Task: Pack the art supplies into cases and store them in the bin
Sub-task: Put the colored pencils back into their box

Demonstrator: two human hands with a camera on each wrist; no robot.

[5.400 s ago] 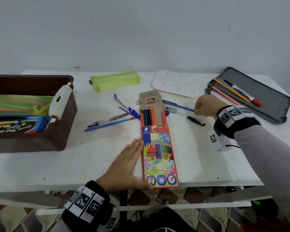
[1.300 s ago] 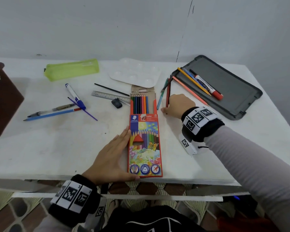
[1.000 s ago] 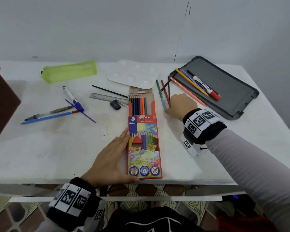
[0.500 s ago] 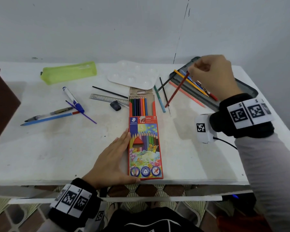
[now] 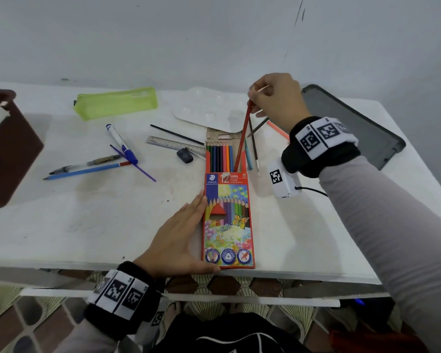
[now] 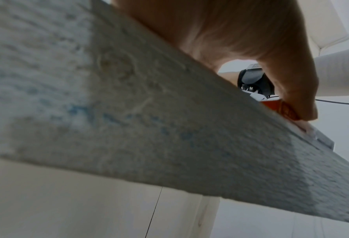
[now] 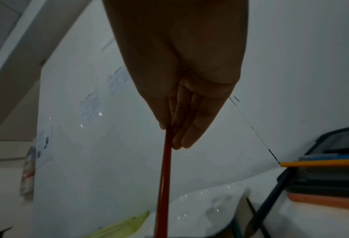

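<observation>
The right hand pinches the upper end of a red coloured pencil between thumb and fingertips, the remaining fingers lying straight alongside the shaft. The pencil hangs steeply tilted from the hand, its lower end reaching the open mouth of the pencil box at the free slot on the right of the row of pencils already seated there. The box lies flat on the white table with its long axis running away from the person, mouth at the far end. The left hand rests flat beside the box, fingers straight along its left edge and the thumb against its near end, bracing it. The coming move turns on one alignment: the pencil's axis stands well above the box's axis, so the held end probably has to be lowered until the shaft lies parallel with the slot before it can slide toward the person. The right hand alone is placed to do this. Loose pencils lie just right of the box mouth.
</observation>
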